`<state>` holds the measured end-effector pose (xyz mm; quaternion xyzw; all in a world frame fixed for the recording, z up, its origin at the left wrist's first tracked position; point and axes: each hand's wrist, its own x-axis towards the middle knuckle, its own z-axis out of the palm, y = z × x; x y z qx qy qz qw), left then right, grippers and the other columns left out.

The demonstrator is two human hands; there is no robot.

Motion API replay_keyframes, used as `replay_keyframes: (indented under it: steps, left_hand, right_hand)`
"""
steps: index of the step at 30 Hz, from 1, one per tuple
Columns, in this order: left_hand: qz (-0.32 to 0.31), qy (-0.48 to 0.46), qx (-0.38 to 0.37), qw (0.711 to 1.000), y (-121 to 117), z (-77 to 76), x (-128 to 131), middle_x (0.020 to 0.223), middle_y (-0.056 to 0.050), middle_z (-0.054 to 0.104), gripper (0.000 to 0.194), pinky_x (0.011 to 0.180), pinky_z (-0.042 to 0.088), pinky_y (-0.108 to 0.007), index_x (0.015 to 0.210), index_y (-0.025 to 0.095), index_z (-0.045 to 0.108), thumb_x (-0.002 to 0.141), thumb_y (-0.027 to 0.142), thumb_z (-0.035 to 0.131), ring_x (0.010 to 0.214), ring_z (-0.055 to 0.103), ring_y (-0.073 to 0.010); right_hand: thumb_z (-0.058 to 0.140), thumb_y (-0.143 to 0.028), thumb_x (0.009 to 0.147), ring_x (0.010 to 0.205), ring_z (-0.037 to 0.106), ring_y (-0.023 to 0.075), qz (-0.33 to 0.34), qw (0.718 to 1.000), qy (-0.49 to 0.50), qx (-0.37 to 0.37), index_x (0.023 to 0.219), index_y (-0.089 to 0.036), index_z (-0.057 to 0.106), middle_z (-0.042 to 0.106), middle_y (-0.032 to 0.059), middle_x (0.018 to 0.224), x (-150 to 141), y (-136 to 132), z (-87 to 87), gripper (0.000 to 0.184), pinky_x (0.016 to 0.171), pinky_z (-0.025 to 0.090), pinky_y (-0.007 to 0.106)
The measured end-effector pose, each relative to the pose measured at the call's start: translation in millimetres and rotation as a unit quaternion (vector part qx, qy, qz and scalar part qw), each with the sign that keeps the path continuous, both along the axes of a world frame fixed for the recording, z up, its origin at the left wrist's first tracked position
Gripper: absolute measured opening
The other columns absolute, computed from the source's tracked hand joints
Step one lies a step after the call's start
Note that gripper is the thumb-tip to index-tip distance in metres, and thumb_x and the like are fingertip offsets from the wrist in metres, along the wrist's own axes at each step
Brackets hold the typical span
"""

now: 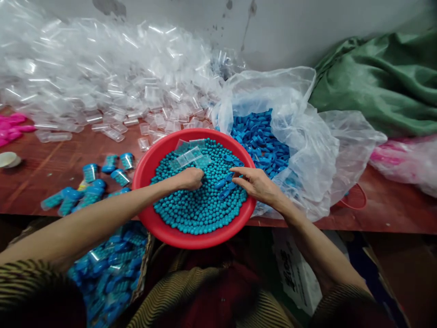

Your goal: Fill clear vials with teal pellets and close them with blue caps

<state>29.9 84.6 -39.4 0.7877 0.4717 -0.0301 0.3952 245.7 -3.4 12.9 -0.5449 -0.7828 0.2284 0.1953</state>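
Observation:
My left hand (191, 178) is curled closed over the turquoise beads (194, 214) in a red basin (145, 218). Its fingers hide whatever they hold. Clear plastic tubes (189, 156) lie on the beads just beyond it. At the basin's right side, my right hand (254, 183) reaches over the rim, its thumb and forefinger around the end of a blue cap (224, 181). Other blue caps (234, 160) rest on the beads close to those fingertips.
Clear tubes (112, 77) are heaped along the wall. An open plastic bag (307, 141) holds blue caps (259, 141) right of the basin. Filled, capped tubes (90, 173) lie at left, with more in a box (112, 269) below the table edge. Green cloth (382, 82) lies at far right.

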Motion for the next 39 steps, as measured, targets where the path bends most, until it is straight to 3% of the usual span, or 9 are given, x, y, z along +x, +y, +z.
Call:
replay_keyframes:
  steps: [5,9,12,20,23,29,32,35,39]
  left_hand:
    - [0.059,-0.077,-0.112,0.989,2,-7.3,27,0.051,0.001,0.045,0.010,0.055,0.040,-0.026,0.058,0.017,0.048,0.064,0.018,0.056,0.057,0.050,-0.0150]
    - [0.077,-0.178,-0.194,0.962,-4,4.1,15,0.069,0.001,0.055,0.017,0.058,0.042,-0.024,0.083,0.016,0.054,0.073,0.029,0.055,0.061,0.051,-0.0111]
    - [0.125,-0.261,-0.264,0.920,-8,12.3,0,0.076,0.001,0.057,0.031,0.063,0.041,-0.024,0.090,0.017,0.055,0.066,0.033,0.067,0.067,0.052,-0.0105]
    - [0.194,-0.369,-0.361,0.835,-25,22.1,-18,0.081,-0.003,0.062,0.033,0.064,0.042,-0.023,0.080,0.014,0.058,0.062,0.037,0.075,0.074,0.057,-0.0121]
    - [0.238,-0.320,-0.359,0.844,-33,24.4,-21,0.077,-0.004,0.063,0.036,0.057,0.043,-0.023,0.081,0.015,0.053,0.064,0.041,0.072,0.067,0.060,-0.0137]
    - [0.258,-0.267,-0.326,0.869,-48,27.0,-24,0.065,0.000,0.062,0.030,0.043,0.039,-0.019,0.081,0.016,0.047,0.070,0.036,0.066,0.048,0.058,-0.0108]
    - [0.256,-0.262,-0.309,0.878,-54,29.0,-23,0.062,0.001,0.059,0.026,0.039,0.036,-0.017,0.084,0.016,0.048,0.072,0.032,0.063,0.046,0.055,-0.0096]
    - [0.261,-0.258,-0.306,0.878,-58,31.5,-21,0.061,0.002,0.057,0.024,0.038,0.035,-0.016,0.086,0.016,0.048,0.073,0.031,0.062,0.046,0.054,-0.0096]
    - [0.264,-0.245,-0.307,0.881,-60,33.2,-22,0.063,0.001,0.057,0.020,0.038,0.036,-0.017,0.085,0.017,0.048,0.076,0.031,0.057,0.046,0.054,-0.0093]
  right_hand:
    - [0.049,-0.021,0.088,0.101,0.060,0.0202,0.013,0.987,-0.163,-0.005,0.118,-0.015,0.057,0.064,0.0094,0.110,-8,10,-2.3,0.032,0.086,0.045,0.030]
    - [0.044,-0.025,0.091,0.098,0.060,0.0204,-0.015,0.962,-0.272,-0.003,0.117,-0.018,0.054,0.062,0.0091,0.110,-13,12,8.8,0.029,0.077,0.045,0.028]
    - [0.046,-0.035,0.090,0.091,0.061,0.0232,-0.007,0.942,-0.334,-0.012,0.113,-0.018,0.054,0.062,0.0094,0.104,-22,7,8.5,0.030,0.065,0.044,0.028]
    - [0.033,-0.027,0.093,0.086,0.060,0.0213,0.111,0.931,-0.348,-0.016,0.107,-0.022,0.056,0.061,0.0076,0.099,-46,11,-16.6,0.027,0.061,0.038,0.029]
    - [0.042,-0.031,0.090,0.094,0.058,0.0233,0.118,0.932,-0.342,-0.024,0.108,-0.022,0.056,0.062,0.0074,0.102,-44,16,-15.8,0.025,0.070,0.039,0.031]
    - [0.033,-0.016,0.089,0.096,0.059,0.0236,0.142,0.925,-0.342,-0.083,0.109,-0.021,0.059,0.064,0.0100,0.105,-39,21,-1.3,0.034,0.072,0.040,0.033]
    - [0.037,-0.028,0.090,0.096,0.060,0.0224,0.152,0.934,-0.298,-0.122,0.110,-0.023,0.060,0.066,0.0073,0.107,-41,25,4.6,0.031,0.074,0.040,0.031]
    - [0.036,-0.038,0.092,0.098,0.060,0.0241,0.098,0.945,-0.297,-0.099,0.105,-0.018,0.060,0.067,0.0102,0.106,-51,23,-3.0,0.034,0.075,0.040,0.031]
    - [0.033,-0.018,0.091,0.096,0.060,0.0266,0.081,0.939,-0.331,-0.045,0.105,-0.015,0.056,0.066,0.0146,0.101,-63,18,-16.3,0.027,0.078,0.038,0.037]
